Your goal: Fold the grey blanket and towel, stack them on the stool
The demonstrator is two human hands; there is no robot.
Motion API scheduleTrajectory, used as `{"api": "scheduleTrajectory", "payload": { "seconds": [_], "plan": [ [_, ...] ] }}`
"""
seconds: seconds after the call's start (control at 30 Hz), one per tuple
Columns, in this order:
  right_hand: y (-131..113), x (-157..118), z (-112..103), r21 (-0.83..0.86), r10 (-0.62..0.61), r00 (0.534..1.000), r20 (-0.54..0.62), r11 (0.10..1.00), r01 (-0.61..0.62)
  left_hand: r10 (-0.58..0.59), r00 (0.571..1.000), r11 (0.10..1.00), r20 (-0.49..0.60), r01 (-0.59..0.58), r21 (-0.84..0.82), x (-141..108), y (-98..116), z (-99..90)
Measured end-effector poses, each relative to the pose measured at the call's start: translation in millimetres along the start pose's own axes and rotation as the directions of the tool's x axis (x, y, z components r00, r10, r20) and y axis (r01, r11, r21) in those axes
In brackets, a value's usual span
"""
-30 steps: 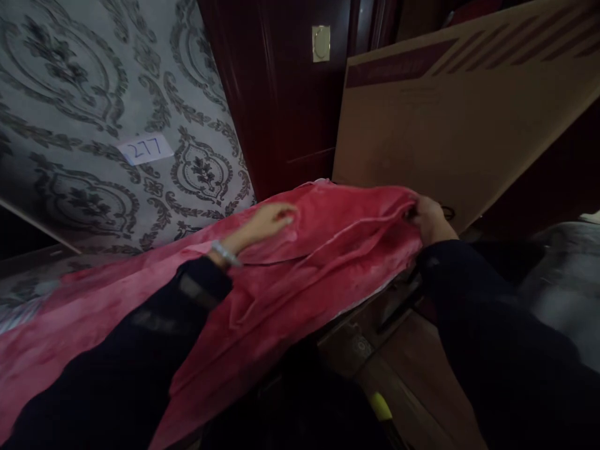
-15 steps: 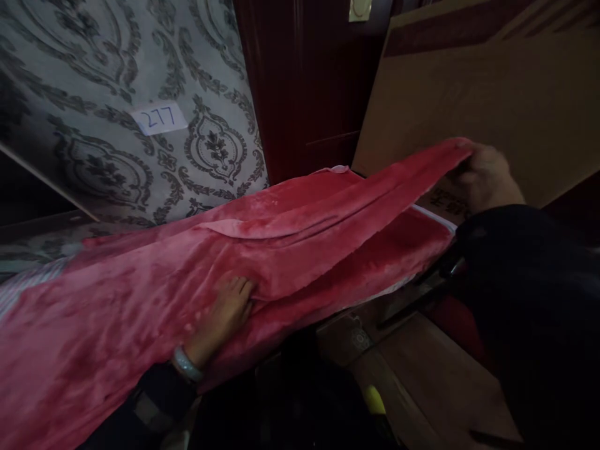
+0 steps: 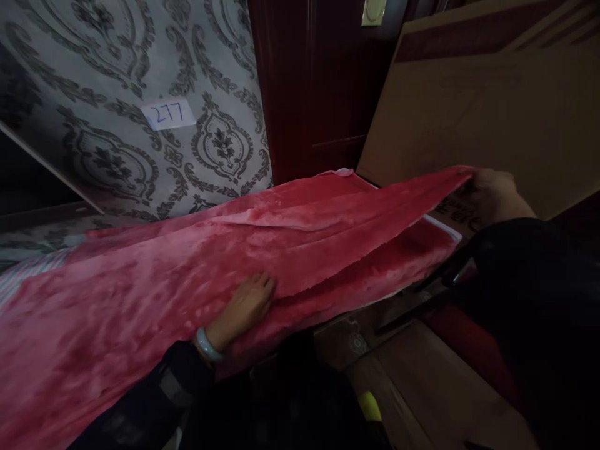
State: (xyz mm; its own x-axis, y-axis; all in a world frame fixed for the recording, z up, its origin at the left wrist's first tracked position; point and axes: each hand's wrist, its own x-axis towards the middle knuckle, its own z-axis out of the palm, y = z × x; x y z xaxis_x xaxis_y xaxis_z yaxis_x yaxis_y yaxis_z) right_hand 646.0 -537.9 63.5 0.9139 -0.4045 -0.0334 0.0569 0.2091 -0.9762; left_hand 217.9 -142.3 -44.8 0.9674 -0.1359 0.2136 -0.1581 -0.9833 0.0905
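Observation:
A long pinkish-red plush blanket (image 3: 187, 275) lies spread over a raised surface against the wall. At its far right end, a corner is lifted in my right hand (image 3: 499, 190), whose fingers are closed around it. My left hand (image 3: 250, 300), with a pale bracelet on its wrist, rests near the blanket's front edge; its fingers are bent together on the fabric, and their tips are partly hidden. Beneath the raised flap shows another red plush layer (image 3: 398, 269) with a white-trimmed corner. Striped fabric (image 3: 40, 275) peeks out at the left end.
Behind stands a patterned wall (image 3: 220, 144) with a paper marked 277 (image 3: 169, 114). A dark red door (image 3: 323, 81) is next to it, and a large cardboard sheet (image 3: 473, 106) leans at the right. Below right are brown boards (image 3: 459, 381) and a yellow object (image 3: 370, 406).
My left hand has slid right along the blanket's edge. My right hand has come lower and slightly right with the corner, and the raised flap looks flatter with softer folds.

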Motion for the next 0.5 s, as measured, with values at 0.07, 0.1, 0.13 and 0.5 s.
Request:
{"api": "scheduleTrajectory", "payload": {
  "seconds": [0.07, 0.1, 0.13, 0.5],
  "plan": [
    [-4.8, -8.9, 5.0, -0.023, 0.035, 0.998, -0.057, 0.999, -0.036, -0.032, 0.999, 0.998, 0.042, 0.035, -0.059, 1.5, -0.6, -1.7],
    [-6.3, -14.8, 7.3, -0.023, 0.049, 0.996, -0.074, 0.998, -0.051, -0.052, 0.997, 0.995, 0.061, 0.057, -0.083, 3.3, -0.7, -2.3],
    [-7.3, -21.2, 9.4, -0.015, 0.060, 0.995, -0.082, 0.998, -0.061, -0.070, 0.995, 0.992, 0.073, 0.077, -0.101, 6.2, -1.1, -2.8],
    [-21.6, -35.9, 20.7, 0.156, 0.044, 0.999, -0.015, 0.987, -0.041, -0.294, 0.755, 0.937, -0.586, 0.349, -0.020, 33.7, -47.9, -51.6]
  ]
}}
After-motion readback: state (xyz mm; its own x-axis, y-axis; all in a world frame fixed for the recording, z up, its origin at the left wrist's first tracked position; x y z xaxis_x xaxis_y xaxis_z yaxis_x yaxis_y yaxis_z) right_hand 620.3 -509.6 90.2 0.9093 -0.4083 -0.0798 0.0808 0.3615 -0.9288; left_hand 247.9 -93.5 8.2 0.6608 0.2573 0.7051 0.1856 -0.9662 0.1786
